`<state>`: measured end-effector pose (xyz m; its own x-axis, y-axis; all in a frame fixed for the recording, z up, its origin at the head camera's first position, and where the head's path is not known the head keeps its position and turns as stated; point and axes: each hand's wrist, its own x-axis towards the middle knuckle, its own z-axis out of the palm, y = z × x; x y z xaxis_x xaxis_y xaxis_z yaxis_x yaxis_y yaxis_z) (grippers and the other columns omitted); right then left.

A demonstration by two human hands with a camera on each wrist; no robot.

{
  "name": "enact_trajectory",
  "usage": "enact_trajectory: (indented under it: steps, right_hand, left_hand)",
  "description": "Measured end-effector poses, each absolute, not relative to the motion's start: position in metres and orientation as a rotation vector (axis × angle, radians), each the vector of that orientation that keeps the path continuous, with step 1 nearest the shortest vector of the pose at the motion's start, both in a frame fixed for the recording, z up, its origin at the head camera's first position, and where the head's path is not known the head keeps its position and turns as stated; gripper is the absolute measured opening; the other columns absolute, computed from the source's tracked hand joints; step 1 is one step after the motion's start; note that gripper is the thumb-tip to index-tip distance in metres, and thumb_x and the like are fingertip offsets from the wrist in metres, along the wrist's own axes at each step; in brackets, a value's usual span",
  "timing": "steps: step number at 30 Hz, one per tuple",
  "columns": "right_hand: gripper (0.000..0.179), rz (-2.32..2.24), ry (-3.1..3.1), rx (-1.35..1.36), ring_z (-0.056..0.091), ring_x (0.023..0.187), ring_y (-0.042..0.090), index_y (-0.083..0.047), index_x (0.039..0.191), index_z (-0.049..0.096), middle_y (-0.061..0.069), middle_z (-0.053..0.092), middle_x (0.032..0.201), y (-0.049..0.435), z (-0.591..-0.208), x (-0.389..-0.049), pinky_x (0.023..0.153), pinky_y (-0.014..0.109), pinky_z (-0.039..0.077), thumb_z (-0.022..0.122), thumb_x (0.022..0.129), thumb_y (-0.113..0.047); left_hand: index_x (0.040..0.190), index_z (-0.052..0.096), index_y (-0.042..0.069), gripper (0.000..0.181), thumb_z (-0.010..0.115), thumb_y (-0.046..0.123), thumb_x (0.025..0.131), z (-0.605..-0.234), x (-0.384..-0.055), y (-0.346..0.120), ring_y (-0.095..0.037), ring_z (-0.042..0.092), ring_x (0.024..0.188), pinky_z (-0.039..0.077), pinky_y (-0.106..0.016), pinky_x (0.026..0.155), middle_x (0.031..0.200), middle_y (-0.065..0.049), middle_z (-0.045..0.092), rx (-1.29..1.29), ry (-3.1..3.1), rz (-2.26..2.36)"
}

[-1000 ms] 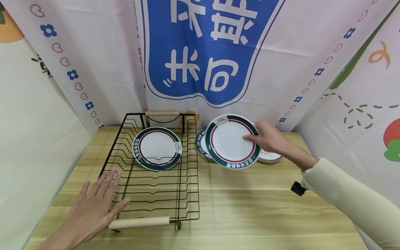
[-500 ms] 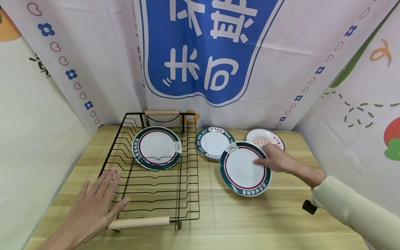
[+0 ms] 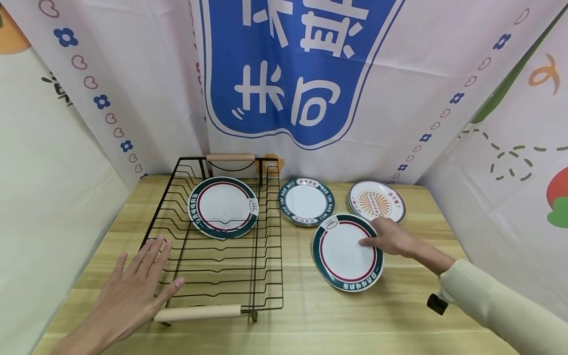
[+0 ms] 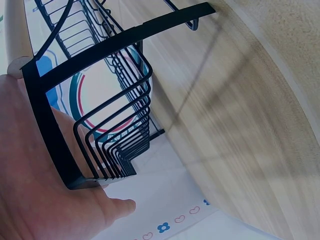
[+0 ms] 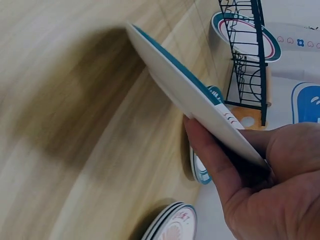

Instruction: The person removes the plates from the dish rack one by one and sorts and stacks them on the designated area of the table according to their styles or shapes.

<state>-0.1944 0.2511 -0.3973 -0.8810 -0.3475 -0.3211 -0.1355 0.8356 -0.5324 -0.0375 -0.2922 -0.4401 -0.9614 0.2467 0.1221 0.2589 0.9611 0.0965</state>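
My right hand [image 3: 392,239] pinches the right edge of a white plate [image 3: 341,254] with a green rim and a red ring, thumb on top and fingers beneath. The right wrist view shows this plate [image 5: 200,107] tilted above the table, its shadow below. My left hand [image 3: 133,291] lies with fingers spread and straight along the left side of a black wire dish rack [image 3: 217,268]. A matching green-rimmed plate [image 3: 223,207] stands leaning in the rear slots of the rack. In the left wrist view, the left hand [image 4: 45,175] rests against the end of the rack frame.
Behind the held plate sit a stack of green-rimmed lettered plates [image 3: 306,201] and a stack of white plates [image 3: 376,201] with an orange sunburst. Wooden handles [image 3: 199,313] cap the rack's ends. A printed curtain [image 3: 390,98] hangs along the back of the wooden table [image 3: 377,320].
My right hand has brought the held plate right and toward me, lower over the table, uncovering the two stacks behind. The left hand and the rack stay in place.
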Motion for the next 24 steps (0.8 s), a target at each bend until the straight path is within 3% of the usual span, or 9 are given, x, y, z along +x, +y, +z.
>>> enact_trajectory:
  steps: [7, 15, 24]
  right_hand:
    - [0.02, -0.711, 2.638, -0.272, 0.057, 0.063, 0.012, -0.001, 0.093, 0.07, 0.002, 0.066, 0.07, 0.251, -0.411, -0.195, 0.056, 0.026, 0.042, 0.082, 0.093, -0.017]
    - [0.021, -0.779, 2.612, -0.192, 0.057, 0.059, 0.011, -0.005, 0.088, 0.07, 0.002, 0.066, 0.067, 0.253, -0.432, -0.194, 0.053, 0.024, 0.041, 0.085, 0.091, -0.019]
    - [0.029, -0.816, 2.608, -0.092, 0.052, 0.054, 0.01, -0.007, 0.075, 0.068, 0.002, 0.063, 0.061, 0.25, -0.461, -0.183, 0.05, 0.021, 0.035, 0.089, 0.087, -0.023]
  left_hand:
    - [0.17, 0.008, 0.005, 0.088, 0.048, 0.055, 0.109, -0.437, -0.038, -0.292, -0.039, 0.001, 0.164, -0.027, -0.048, 0.123, 0.177, -0.021, 0.007, -0.377, -3.054, -0.17]
    - [0.171, 0.007, 0.006, 0.088, 0.049, 0.054, 0.109, -0.438, -0.04, -0.293, -0.031, -0.008, 0.164, -0.026, -0.044, 0.123, 0.177, -0.02, 0.005, -0.395, -2.999, -0.14]
    - [0.17, 0.008, 0.006, 0.088, 0.05, 0.054, 0.109, -0.439, -0.039, -0.293, -0.035, -0.004, 0.164, -0.026, -0.046, 0.124, 0.177, -0.021, 0.008, -0.393, -3.009, -0.156]
